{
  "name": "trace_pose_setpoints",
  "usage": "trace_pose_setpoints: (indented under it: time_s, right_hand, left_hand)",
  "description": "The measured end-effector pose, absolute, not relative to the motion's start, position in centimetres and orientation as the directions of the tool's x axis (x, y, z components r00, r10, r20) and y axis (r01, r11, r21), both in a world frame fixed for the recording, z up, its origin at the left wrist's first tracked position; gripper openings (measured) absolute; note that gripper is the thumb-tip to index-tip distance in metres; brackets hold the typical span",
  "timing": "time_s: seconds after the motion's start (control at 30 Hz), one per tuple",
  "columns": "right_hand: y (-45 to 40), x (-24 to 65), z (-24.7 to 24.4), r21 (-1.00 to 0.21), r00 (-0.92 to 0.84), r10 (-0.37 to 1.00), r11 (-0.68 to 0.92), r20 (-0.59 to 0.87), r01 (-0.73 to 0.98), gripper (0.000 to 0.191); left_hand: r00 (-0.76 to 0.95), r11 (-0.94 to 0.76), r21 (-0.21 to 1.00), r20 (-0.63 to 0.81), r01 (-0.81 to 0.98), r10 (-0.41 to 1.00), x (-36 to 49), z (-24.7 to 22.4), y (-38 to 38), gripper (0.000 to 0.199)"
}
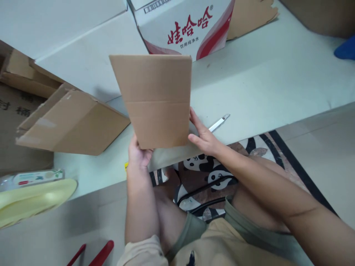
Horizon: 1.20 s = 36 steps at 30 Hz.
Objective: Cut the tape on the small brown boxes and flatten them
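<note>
A brown cardboard piece (161, 107) with creases across its middle stands tilted up in front of me, at the table's front edge. My left hand (140, 153) grips its lower left corner, with some fingers hidden behind and under it. At the right edge of the cardboard is my right hand (203, 137), its index finger and thumb stretched apart and the fingertips at or against that edge. A utility knife (219, 122) with a silvery body lies on the table just beyond my right hand, its rear part hidden by the hand.
A white and red water carton (185, 31) stands at the back beside a large white box (91, 55). A folded cardboard box (74, 122) leans at left. Near the left edge are a pale yellow tray-like object (39, 195) and a packet (39, 177). A blue object (345, 50) is far right.
</note>
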State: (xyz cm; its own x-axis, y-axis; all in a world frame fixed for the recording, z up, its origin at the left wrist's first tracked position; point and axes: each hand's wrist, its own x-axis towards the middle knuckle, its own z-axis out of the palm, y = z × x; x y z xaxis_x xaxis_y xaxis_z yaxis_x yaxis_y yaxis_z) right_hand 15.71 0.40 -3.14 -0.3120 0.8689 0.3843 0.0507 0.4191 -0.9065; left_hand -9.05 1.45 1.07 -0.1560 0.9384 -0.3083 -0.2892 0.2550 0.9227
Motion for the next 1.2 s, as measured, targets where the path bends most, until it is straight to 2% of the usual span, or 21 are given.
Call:
trace_pose_setpoints:
  time_s: [0.1,0.23,0.33,0.5,0.7,0.8,0.9,1.03,1.2]
  right_hand:
    - [0.4,16.3,-2.9,-0.885,-0.252,0.869,0.458,0.427,0.080,0.080]
    - [0.2,16.7,-2.4,-0.861,-0.227,0.868,0.482,0.443,0.163,0.075]
    - [-0.2,16.8,-2.0,-0.847,-0.208,0.862,0.499,0.463,0.185,0.072]
    - [-1.3,17.2,-0.5,-0.794,-0.188,0.809,0.585,0.556,0.166,0.052]
    - [-2.1,17.3,0.6,-0.805,-0.247,0.802,0.582,0.543,0.119,0.051]
    - [-2.1,17.3,0.6,-0.793,-0.232,0.800,0.591,0.553,0.146,0.050]
    - [-1.9,17.4,0.6,-0.787,-0.212,0.802,0.593,0.559,0.169,0.048]
    - [-1.6,17.5,0.5,-0.784,-0.179,0.798,0.600,0.575,0.156,0.044]
    - [-1.5,17.6,0.3,-0.803,-0.225,0.822,0.564,0.524,0.193,0.045]
  left_hand:
    - [-0.148,0.273,0.910,-0.330,-0.311,0.932,-8.4,0.9,1.3,0.040]
    - [-0.080,0.236,0.928,-0.269,-0.287,0.960,-7.7,0.7,0.5,0.080]
    - [-0.109,0.156,0.949,-0.191,-0.273,0.975,-7.4,0.6,0.0,0.088]
    - [-0.194,0.153,0.944,-0.216,-0.293,0.957,-7.3,0.8,0.6,0.075]
    - [-0.125,0.430,0.851,-0.483,-0.302,0.867,-6.7,0.6,1.1,0.059]
    - [-0.137,0.494,0.817,-0.549,-0.297,0.825,-6.2,0.5,1.0,0.040]
    - [-0.047,0.550,0.776,-0.590,-0.310,0.806,-5.9,0.8,0.8,0.031]
    - [0.008,0.552,0.786,-0.572,-0.278,0.820,-5.5,1.3,0.4,0.035]
    - [-0.129,0.386,0.886,-0.428,-0.258,0.895,-4.9,0.5,0.2,0.040]
